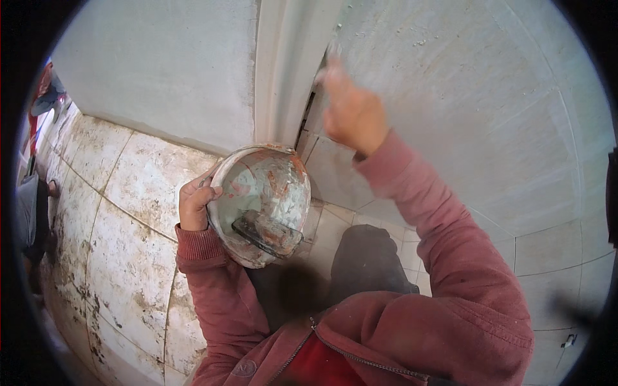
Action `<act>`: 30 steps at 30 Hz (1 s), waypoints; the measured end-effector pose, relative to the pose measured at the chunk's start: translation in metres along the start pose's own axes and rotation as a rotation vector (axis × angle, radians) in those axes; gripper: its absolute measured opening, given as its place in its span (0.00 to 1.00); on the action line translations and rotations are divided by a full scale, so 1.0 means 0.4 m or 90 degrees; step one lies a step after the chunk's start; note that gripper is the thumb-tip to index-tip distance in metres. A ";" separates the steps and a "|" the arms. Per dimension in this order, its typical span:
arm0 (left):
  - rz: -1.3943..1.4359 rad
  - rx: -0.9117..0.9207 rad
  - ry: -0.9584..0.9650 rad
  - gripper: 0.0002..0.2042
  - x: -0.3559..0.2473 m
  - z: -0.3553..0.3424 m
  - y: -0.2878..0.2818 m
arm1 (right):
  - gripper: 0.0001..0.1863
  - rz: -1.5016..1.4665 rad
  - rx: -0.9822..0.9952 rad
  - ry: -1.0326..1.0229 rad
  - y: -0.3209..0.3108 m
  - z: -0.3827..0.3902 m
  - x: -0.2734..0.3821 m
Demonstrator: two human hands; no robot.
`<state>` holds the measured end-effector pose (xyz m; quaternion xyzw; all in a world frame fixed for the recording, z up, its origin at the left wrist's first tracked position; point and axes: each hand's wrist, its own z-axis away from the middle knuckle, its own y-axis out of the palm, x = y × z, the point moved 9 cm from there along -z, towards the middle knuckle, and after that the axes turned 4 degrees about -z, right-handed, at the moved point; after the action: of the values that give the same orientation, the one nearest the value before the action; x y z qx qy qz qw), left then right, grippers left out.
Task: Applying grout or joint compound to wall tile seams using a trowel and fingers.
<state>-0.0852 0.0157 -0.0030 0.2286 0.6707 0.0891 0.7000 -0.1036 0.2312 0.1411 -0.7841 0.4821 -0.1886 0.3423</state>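
Note:
My left hand [196,202] grips the rim of a battered, plaster-crusted bucket [286,180], held tilted so its inside shows. Inside lie pale residue with reddish patches and a dark-edged, crusted object [267,231] that I cannot make out clearly. My right hand [351,112] is raised at the narrow dark seam between a white vertical strip [283,83] and the grey wall panel [450,109]. Its fingers point up along the seam and are smeared by motion, so whether they hold anything is unclear.
Stained floor tiles [129,238] spread at the left beside a pale wall [161,58]. At the far left edge, parts of people show: legs [48,96] and a sandalled foot [51,188]. Smaller tiles [547,296] line the lower right. My dark-clothed knee [364,257] is below the bucket.

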 end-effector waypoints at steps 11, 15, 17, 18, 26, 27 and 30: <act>-0.051 -0.024 0.006 0.20 0.022 -0.025 -0.103 | 0.14 -0.448 0.098 0.088 0.154 0.200 0.187; -0.017 -0.059 -0.012 0.21 0.017 -0.008 -0.101 | 0.15 -0.528 0.070 0.024 0.160 0.211 0.276; 0.010 -0.006 -0.023 0.22 -0.001 -0.001 -0.074 | 0.15 -0.581 0.244 0.099 0.261 0.234 0.297; 0.010 -0.003 -0.024 0.22 0.000 0.002 -0.069 | 0.15 -0.580 0.243 0.101 0.308 0.240 0.296; 0.041 0.085 -0.023 0.22 -0.013 0.019 -0.001 | 0.17 -0.626 0.721 0.398 0.568 0.324 0.289; -0.027 0.073 -0.025 0.28 -0.015 0.019 -0.008 | 0.17 -0.627 0.723 0.391 0.560 0.316 0.309; -0.032 0.078 -0.041 0.27 -0.004 0.025 -0.024 | 0.14 -0.814 0.655 0.556 0.542 0.314 0.341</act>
<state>-0.0772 0.0047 -0.0058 0.2567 0.6578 0.0227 0.7077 -0.0978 0.0897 -0.1066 -0.5117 -0.0983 -0.8106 0.2673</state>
